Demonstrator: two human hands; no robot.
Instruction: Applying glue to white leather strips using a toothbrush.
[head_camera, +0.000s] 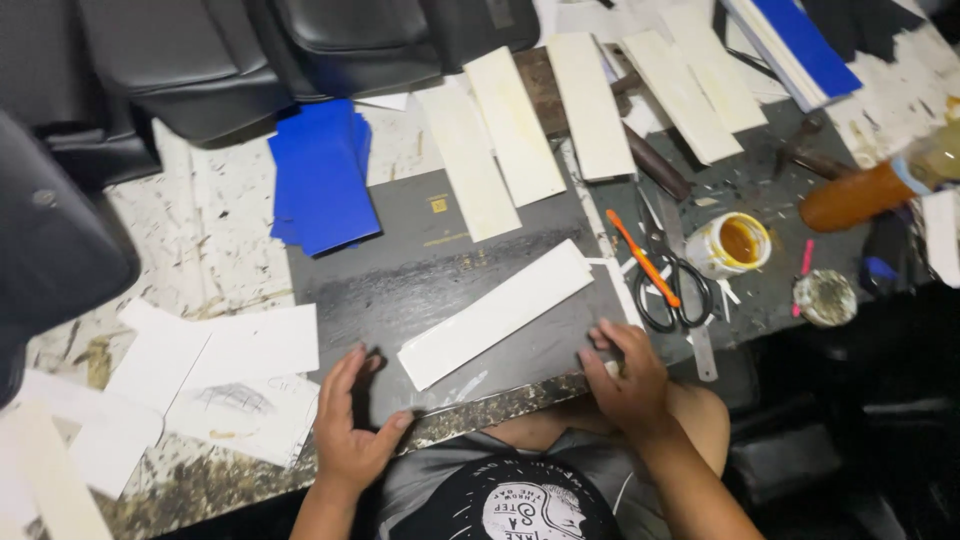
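Seated low in the frame, a person rests the left hand (352, 432) open-palmed on the near edge of a dark board (400, 290), holding nothing. At centre a white strip (496, 312) lies slantwise on the board; right of it, the right hand (625, 375) presses the board's corner, fingers curled, near black-handled scissors (676, 290) and an open glue pot (733, 244).

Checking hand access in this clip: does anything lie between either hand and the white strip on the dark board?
Nothing visible does. The white strip lies alone on the dark board. The left hand rests at the board's near edge, the right hand at its near right corner; only bare board separates them from the strip. The scissors lie off to the right.
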